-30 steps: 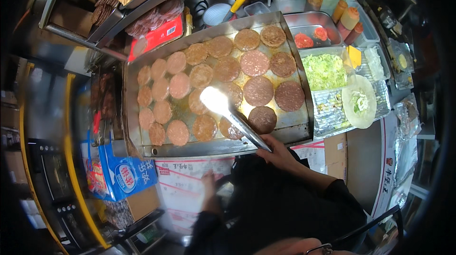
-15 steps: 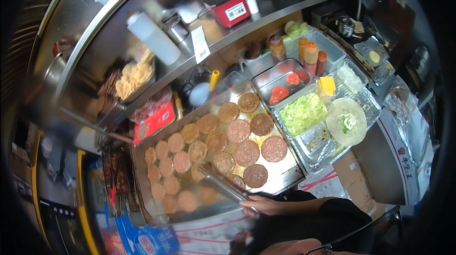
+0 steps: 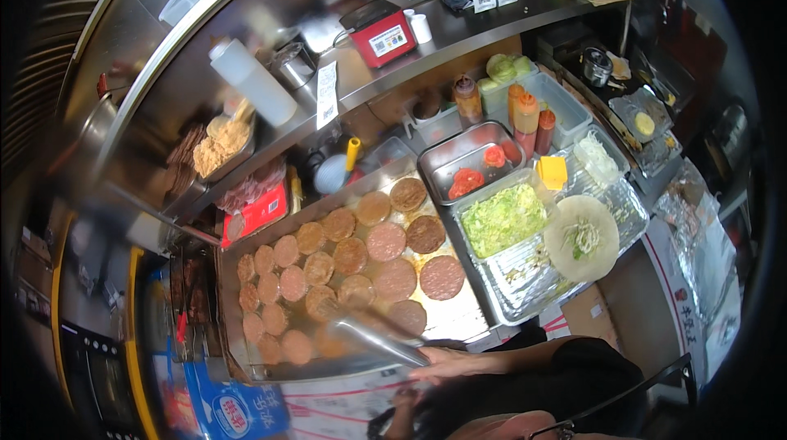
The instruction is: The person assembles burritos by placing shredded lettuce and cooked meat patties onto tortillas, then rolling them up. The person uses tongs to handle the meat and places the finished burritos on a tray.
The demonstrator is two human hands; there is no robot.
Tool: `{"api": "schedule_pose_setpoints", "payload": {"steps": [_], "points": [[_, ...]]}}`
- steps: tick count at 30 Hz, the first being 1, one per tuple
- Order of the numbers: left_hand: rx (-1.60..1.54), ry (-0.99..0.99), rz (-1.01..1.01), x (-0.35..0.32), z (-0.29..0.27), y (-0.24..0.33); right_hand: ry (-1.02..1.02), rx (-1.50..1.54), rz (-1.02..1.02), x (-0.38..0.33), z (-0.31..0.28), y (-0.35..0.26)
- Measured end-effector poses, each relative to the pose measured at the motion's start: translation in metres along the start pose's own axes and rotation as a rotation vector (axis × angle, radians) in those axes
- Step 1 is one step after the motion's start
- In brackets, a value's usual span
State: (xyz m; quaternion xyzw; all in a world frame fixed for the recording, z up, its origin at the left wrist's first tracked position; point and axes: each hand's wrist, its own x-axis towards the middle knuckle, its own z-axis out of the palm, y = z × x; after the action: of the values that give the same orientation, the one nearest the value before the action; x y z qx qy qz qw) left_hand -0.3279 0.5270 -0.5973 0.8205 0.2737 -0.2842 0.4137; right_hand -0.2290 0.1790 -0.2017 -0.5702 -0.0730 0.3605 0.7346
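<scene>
My right hand reaches in from the lower right in a black sleeve and grips metal tongs. The tongs point left over the front of a flat griddle, with their tip by a browned patty. Several round patties cover the griddle, paler ones on the left and darker ones on the right. My left hand shows dimly below the griddle's front edge; its fingers are too dark to read.
Right of the griddle stand a tray of shredded lettuce, a flatbread with filling on foil, a tomato tray and sauce bottles. A steel shelf above carries a red device and a white squeeze bottle.
The view has tilted up and away, so the shelf now shows. My right hand and the tongs stay over the griddle's front, now pointing further left.
</scene>
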Motion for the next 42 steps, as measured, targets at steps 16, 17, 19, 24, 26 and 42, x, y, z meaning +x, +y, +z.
{"api": "schedule_pose_setpoints", "payload": {"steps": [16, 17, 19, 24, 26, 42], "points": [[-0.084, 0.656, 0.145, -0.202, 0.106, 0.109, -0.184, -0.049, -0.015, -0.146, -0.130, 0.015], [-0.294, 0.598, 0.186, -0.201, 0.098, 0.112, -0.173, -0.002, -0.009, -0.148, -0.132, 0.014], [-0.652, 0.514, 0.327, -0.216, 0.082, 0.172, -0.129, 0.001, -0.050, -0.146, -0.132, 0.024], [-0.696, 0.375, 0.485, -0.300, 0.061, 0.360, -0.038, 0.068, -0.183, -0.156, -0.126, 0.006], [-0.722, 0.180, 0.516, -0.311, 0.068, 0.393, 0.045, 0.017, -0.213, -0.155, -0.124, 0.010], [-0.601, -0.285, 0.643, -0.319, 0.098, 0.454, 0.401, -0.500, -0.269, -0.158, -0.110, -0.017]]}}
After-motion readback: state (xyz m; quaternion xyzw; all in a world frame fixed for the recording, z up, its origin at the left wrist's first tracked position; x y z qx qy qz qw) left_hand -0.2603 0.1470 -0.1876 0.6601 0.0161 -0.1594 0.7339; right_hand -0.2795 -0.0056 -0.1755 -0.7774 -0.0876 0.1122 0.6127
